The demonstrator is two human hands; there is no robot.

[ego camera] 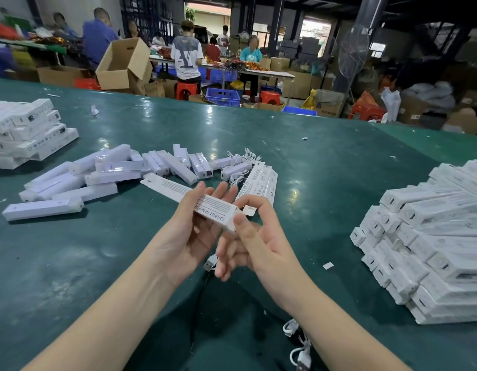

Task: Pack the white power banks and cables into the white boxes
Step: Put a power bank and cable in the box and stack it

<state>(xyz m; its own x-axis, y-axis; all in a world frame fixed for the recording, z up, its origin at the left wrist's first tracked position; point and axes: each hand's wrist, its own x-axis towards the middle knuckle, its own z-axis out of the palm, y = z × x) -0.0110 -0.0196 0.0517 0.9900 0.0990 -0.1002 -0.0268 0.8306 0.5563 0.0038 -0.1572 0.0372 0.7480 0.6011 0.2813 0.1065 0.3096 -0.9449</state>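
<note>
A long white box (178, 191) printed "SMART SENSOR" lies across my left hand (194, 226), whose fingers curl under and around it. My right hand (248, 242) pinches the box's near end with thumb and forefinger, beside its open end flap (249, 210). A white cable's USB plug (210, 263) sticks out from under my right hand's lower fingers. Loose white power banks (98, 178) lie scattered on the green table (325, 183) ahead and to the left. A tangle of white cables (242, 162) and flat white boxes (261, 180) lie just beyond my hands.
Stacked white boxes (435, 236) fill the table's right side, and another stack (25, 132) sits at the far left. More white cables (299, 344) lie near my right forearm. Beyond the table people work among cardboard cartons (122, 65), blue crates and red stools.
</note>
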